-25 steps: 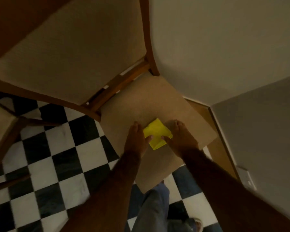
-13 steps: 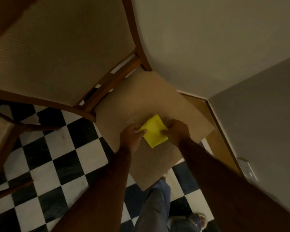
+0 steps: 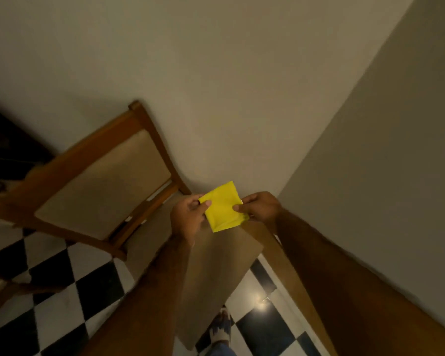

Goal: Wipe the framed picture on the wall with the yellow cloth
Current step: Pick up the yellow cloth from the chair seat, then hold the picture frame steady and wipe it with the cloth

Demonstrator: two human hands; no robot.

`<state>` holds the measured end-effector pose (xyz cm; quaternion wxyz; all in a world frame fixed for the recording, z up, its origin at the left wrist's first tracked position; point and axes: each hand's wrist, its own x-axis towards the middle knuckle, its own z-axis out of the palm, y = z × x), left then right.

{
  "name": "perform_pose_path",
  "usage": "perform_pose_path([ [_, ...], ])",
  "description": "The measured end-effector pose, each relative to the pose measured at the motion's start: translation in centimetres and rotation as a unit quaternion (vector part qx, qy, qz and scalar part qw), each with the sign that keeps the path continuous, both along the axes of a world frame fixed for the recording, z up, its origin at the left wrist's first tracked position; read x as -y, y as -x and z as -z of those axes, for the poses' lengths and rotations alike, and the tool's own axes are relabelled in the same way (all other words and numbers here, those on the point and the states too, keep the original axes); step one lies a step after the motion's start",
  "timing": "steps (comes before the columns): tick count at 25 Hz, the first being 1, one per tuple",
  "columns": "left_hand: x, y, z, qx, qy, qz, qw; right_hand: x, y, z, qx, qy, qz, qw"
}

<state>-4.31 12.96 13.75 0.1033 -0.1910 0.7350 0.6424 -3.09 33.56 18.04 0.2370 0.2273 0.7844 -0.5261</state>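
Dim corner of plain walls (image 3: 242, 86), checkered floor (image 3: 70, 286) below. Folded yellow cloth (image 3: 222, 206) pinched between left hand (image 3: 189, 217) and right hand (image 3: 260, 206), above chair (image 3: 100, 186) seat. Foot cut off.

No text, label, brand, number or sign can be read anywhere in the head view.
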Motion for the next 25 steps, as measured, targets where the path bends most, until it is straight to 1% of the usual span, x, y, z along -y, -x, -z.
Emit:
perform_pose_path([
  [4,-4.9,1.3,-8.4,-0.075,-0.001,0.030,0.997,-4.5,-0.8,-9.4,-0.063,-0.020,0.021,0.998],
  [7,-8.4,1.8,-14.8,-0.127,-0.027,0.041,0.991,-7.7,-1.7,-16.4,-0.103,-0.045,0.026,0.993],
  [11,-14.2,1.8,-25.3,-0.219,-0.054,0.074,0.971,-12.3,-3.9,-27.2,-0.173,-0.065,0.066,0.980],
  [15,-19.5,1.0,-36.8,-0.315,-0.073,0.096,0.941,-16.0,-7.0,-38.2,-0.252,-0.093,0.094,0.959],
  [19,-24.7,-1.3,-48.2,-0.403,-0.093,0.126,0.902,-19.5,-11.5,-48.5,-0.330,-0.111,0.146,0.926],
  [25,-29.8,-5.1,-59.6,-0.483,-0.126,0.157,0.852,-22.4,-17.6,-59.5,-0.385,-0.168,0.182,0.889],
])
